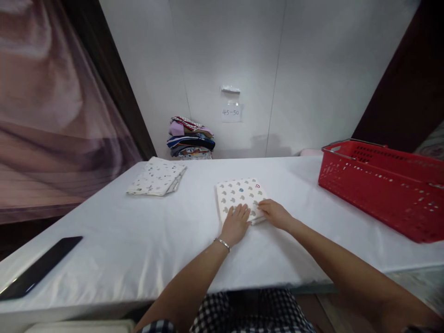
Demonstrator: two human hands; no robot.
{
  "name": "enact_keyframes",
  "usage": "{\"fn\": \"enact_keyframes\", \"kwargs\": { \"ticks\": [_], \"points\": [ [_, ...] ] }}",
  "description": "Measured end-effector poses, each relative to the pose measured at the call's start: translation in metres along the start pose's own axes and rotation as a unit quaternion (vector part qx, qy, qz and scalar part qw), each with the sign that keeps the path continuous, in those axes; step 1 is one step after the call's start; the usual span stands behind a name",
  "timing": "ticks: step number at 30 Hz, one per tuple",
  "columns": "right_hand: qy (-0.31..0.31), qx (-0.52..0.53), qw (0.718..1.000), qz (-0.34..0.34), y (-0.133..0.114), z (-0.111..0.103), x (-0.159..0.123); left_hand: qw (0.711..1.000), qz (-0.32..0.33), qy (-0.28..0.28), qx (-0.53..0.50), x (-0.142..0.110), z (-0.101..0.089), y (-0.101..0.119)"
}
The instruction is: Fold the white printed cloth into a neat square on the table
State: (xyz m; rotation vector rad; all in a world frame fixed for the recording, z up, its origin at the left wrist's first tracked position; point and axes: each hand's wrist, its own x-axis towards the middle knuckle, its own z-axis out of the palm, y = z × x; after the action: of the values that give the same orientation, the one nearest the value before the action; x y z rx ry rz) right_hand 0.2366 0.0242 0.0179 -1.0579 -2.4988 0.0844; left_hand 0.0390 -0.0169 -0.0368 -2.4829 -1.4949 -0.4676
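Observation:
A white cloth (239,190) with grey mushroom-like prints and small blue and red marks lies folded into a near square at the middle of the table. Across its front edge my left hand (236,225) rests flat, fingers stretched out, with a silver bracelet at the wrist. My right hand (276,214) is closed at the cloth's front right corner, its fingers bent over the edge; the thumb is partly hidden. Another folded white cloth (157,176) with small dark prints lies farther back on the left.
A white sheet covers the table (145,245). On the right stands a red plastic basket (367,185) with metal handles. A dark flat phone-like slab (41,267) lies at the left. Folded fabrics (190,138) are piled by the back wall, near a paper label (231,112) reading 45-50.

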Motion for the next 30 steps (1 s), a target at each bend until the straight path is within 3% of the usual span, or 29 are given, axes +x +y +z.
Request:
{"fn": "enact_keyframes", "kwargs": {
  "ticks": [3,8,11,16,20,25,30],
  "points": [
    [0.048,0.015,0.999,-0.008,-0.010,0.009,0.025,1.000,0.002,-0.007,0.004,0.000,-0.002,0.000],
    [-0.027,-0.073,0.993,0.087,0.003,0.049,0.027,1.000,0.007,-0.005,-0.015,-0.009,-0.007,0.000],
    [-0.040,-0.088,0.991,0.096,0.010,0.062,0.018,0.998,-0.020,-0.013,-0.058,-0.004,-0.014,-0.001],
    [-0.051,-0.089,0.989,0.108,0.009,0.062,0.016,0.987,-0.140,0.006,-0.083,0.034,-0.024,-0.019],
    [-0.107,-0.049,0.984,0.131,0.011,0.055,0.038,0.973,-0.218,-0.032,-0.070,0.045,-0.008,-0.033],
    [-0.043,-0.064,0.987,0.140,0.031,0.051,0.087,0.972,-0.223,-0.025,-0.070,0.037,0.008,-0.037],
    [-0.074,-0.072,0.971,0.216,0.063,0.073,0.098,0.973,-0.217,-0.009,-0.079,0.035,0.009,-0.037]
  ]
}}
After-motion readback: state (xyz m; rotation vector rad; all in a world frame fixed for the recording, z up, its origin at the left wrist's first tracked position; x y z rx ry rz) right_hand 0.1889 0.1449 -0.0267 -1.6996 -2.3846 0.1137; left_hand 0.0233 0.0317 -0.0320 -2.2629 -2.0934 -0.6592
